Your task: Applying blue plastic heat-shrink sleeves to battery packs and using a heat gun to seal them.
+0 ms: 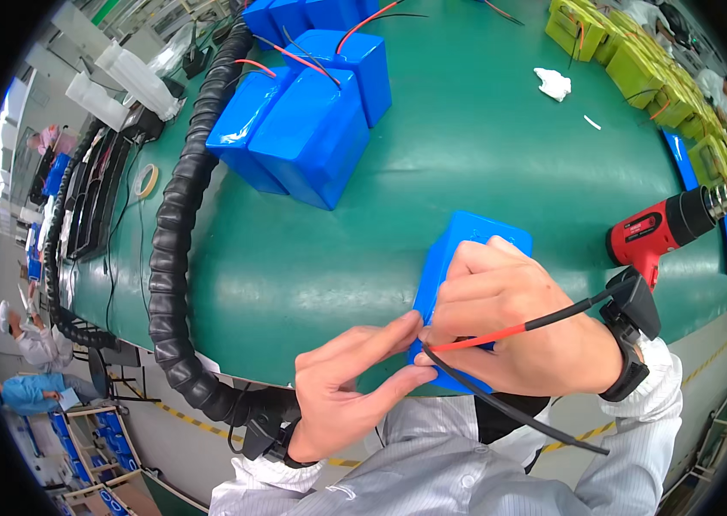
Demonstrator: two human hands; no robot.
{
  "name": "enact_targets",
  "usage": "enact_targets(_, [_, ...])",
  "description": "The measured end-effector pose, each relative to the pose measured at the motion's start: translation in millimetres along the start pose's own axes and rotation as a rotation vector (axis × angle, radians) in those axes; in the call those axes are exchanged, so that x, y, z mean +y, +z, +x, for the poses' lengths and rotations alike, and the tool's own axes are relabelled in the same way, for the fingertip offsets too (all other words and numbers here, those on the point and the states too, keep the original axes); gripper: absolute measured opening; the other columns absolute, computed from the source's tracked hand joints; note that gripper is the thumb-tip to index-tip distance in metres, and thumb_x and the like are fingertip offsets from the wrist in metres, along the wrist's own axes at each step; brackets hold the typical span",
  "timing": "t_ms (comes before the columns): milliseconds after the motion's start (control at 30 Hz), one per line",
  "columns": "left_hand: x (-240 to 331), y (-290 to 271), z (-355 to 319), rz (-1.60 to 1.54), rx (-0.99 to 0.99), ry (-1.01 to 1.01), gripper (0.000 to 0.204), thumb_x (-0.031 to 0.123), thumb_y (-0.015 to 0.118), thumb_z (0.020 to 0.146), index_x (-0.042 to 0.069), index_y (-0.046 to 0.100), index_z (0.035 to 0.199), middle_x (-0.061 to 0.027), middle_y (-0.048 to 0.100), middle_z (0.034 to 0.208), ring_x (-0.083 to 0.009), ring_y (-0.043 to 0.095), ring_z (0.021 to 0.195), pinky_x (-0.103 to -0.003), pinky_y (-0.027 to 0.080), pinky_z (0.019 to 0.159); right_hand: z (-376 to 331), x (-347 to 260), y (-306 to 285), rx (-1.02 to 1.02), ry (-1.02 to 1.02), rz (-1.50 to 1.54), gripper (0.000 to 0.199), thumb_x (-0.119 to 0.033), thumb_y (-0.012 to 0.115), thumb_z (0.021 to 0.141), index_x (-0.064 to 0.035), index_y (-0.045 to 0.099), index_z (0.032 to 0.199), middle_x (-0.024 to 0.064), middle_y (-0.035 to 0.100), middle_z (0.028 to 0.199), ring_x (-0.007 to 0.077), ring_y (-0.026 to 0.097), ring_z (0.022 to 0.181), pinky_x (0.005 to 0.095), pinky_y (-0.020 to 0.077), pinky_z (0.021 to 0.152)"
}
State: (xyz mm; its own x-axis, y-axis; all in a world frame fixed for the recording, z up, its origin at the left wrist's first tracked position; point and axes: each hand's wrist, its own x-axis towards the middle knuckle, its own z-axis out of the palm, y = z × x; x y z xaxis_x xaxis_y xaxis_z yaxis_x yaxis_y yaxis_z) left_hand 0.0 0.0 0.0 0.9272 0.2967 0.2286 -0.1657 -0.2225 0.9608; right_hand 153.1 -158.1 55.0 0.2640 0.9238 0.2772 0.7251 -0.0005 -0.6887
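Two wires are pinched at the blue pack, left hand and right hand both clamped; best kept taut

Blue wrapped pack, upright at table edge

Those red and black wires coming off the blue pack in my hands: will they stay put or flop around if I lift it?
Likely floppy: the black wire sags in a loose curve below the right hand. The red wire bends over that hand, so it probably trails. The blue pack looks rigid and blocky.
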Motion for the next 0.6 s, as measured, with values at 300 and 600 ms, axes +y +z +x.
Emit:
enact_targets(300, [-2,-2,-3,0.093,-0.002,0.082,0.05,-0.005,0.082,0.077,-0.004,0.069,0.125,-0.0186,0.075,0.105,-0.0242,0.074,0.095,-0.033,0.058,0.085,8,-7,0,0.008,-0.005,-0.005,0.015,-0.009,0.081,0.071,-0.005,0.067,0.075,0.0029,0.063,0.078,0.0253,0.056,0.082,0.0384,0.0444,0.073])
enact_targets(600, [1,-5,10,0.081,-0.044,0.071,0.042,-0.001,0.084,0.075,0.0,0.074,0.116,-0.0109,0.068,0.107,-0.0212,0.071,0.092,-0.032,0.06,0.081,-1,-4,-7,0.055,-0.02,-0.072,0.011,-0.014,0.08,0.074,-0.0079,0.071,0.076,0.0019,0.066,0.078,0.0254,0.056,0.08,0.0375,0.0459,0.073])
